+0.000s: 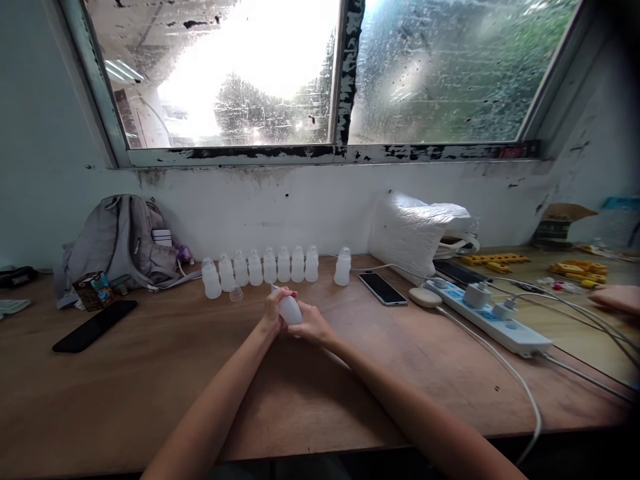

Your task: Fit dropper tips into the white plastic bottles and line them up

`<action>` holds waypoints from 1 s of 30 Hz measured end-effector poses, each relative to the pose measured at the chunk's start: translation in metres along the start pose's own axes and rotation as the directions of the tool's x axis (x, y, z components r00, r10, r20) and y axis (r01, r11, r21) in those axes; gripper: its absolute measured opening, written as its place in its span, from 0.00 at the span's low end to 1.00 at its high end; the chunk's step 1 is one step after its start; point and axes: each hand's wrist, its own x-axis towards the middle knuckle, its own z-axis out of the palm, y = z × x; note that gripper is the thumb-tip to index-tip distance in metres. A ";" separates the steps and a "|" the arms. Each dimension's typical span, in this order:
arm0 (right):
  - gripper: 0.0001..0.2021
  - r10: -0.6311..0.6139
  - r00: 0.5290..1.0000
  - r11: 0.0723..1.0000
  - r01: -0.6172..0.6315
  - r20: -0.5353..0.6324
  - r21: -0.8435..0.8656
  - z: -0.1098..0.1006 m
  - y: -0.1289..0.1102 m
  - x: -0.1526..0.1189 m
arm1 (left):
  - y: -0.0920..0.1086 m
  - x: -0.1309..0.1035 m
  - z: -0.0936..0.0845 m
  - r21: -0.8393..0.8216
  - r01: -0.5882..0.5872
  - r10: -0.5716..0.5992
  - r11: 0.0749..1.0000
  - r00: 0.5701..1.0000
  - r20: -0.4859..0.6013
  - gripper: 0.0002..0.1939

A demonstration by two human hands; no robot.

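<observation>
Both my hands are closed around a small white translucent bottle (pixel 291 311), which is tilted above the table. My left hand (pixel 273 311) wraps its upper end, where a thin clear tip pokes out past the fingers. My right hand (pixel 312 325) grips the lower part. Just beyond stands a row of several similar white bottles (pixel 255 270) with clear tops. One more bottle (pixel 343 268) stands apart to the right of the row. A loose clear cap (pixel 236 293) sits on the table in front of the row's left end.
On the left are a grey backpack (pixel 117 240), a small box (pixel 94 291) and a black phone (pixel 95 327). To the right lie another phone (pixel 383 288), a power strip (pixel 490 317) with cables and a silvery bag (pixel 405 233). Another person's hand (pixel 617 298) shows at the right edge.
</observation>
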 end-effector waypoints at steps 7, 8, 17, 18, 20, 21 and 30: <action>0.14 0.040 0.989 0.884 -0.102 0.144 0.456 0.000 0.000 0.002 | 0.008 -0.003 0.001 -0.010 0.021 -0.020 1.000 0.994 0.112 0.08; 0.13 0.053 0.986 0.876 -0.120 0.155 0.467 0.001 0.001 0.002 | 0.007 -0.001 0.001 0.003 0.007 -0.008 1.000 0.993 0.120 0.09; 0.23 0.057 0.995 0.932 -0.025 -0.077 0.360 -0.002 0.017 0.009 | 0.003 0.021 -0.035 0.687 -0.456 0.432 0.566 0.874 0.223 0.21; 0.24 0.070 0.991 0.935 -0.024 -0.116 0.354 -0.004 0.020 0.010 | 0.008 0.023 -0.043 0.799 -0.463 0.491 0.384 0.835 0.248 0.19; 0.23 0.116 0.983 0.935 -0.059 -0.144 0.349 -0.010 0.025 0.012 | 0.018 0.028 -0.063 0.928 -0.374 0.554 0.001 0.773 0.311 0.17; 0.22 0.146 0.979 0.931 -0.088 -0.140 0.354 -0.012 0.028 0.012 | 0.022 0.030 -0.073 0.946 -0.297 0.571 -0.132 0.757 0.317 0.17; 0.24 0.239 0.968 0.898 -0.191 -0.074 0.396 -0.005 0.039 0.019 | 0.034 0.045 -0.113 0.997 -0.064 0.611 0.045 0.791 0.023 0.20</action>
